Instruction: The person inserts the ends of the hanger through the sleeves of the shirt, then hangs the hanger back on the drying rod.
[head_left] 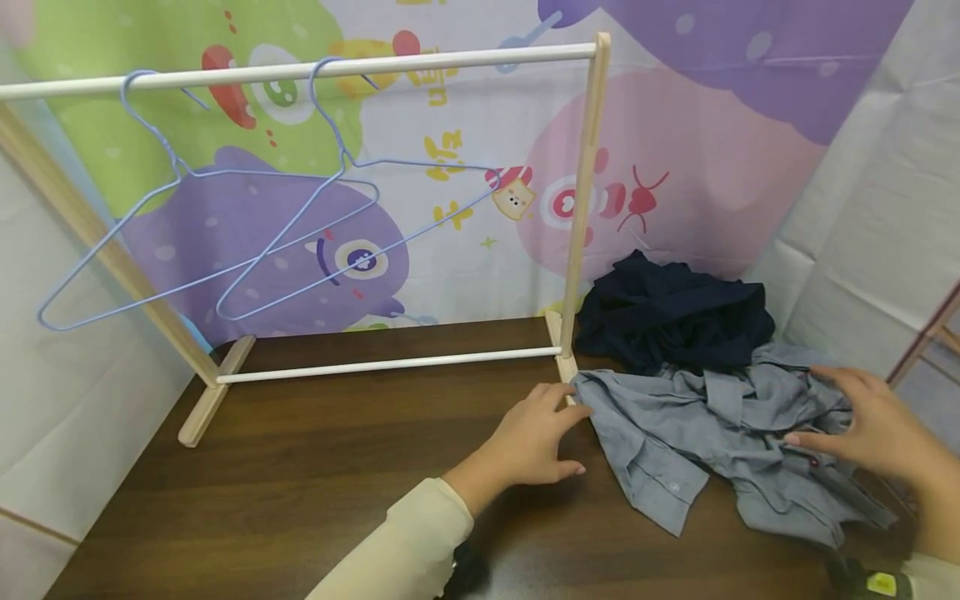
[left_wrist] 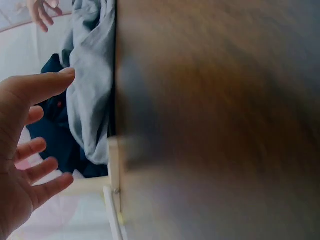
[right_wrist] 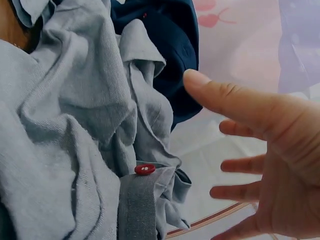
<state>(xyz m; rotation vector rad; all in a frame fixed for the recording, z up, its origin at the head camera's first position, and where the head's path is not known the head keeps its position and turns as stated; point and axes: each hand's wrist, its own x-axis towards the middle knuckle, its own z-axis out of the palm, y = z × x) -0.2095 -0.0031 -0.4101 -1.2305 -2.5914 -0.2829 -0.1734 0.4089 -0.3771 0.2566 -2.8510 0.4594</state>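
A crumpled grey shirt point(head_left: 675, 425) lies on the right side of the dark wooden table, and a red button point(right_wrist: 145, 169) shows on it in the right wrist view. Behind it is a bunched navy garment point(head_left: 667, 308). My left hand point(head_left: 536, 437) hovers at the shirt's left end, fingers spread and holding nothing. Over the shirt's right end, my right hand point(head_left: 873, 417) has its thumb and fingers apart. In the right wrist view this hand stands beside the cloth, with a gap between.
A wooden rack point(head_left: 581, 200) with a white top rail point(head_left: 450, 60) stands at the back left. Two blue wire hangers point(head_left: 300, 225) hang from the rail. A cartoon-printed cloth point(head_left: 465, 250) covers the wall behind. The table point(head_left: 337, 467) extends in front of the rack.
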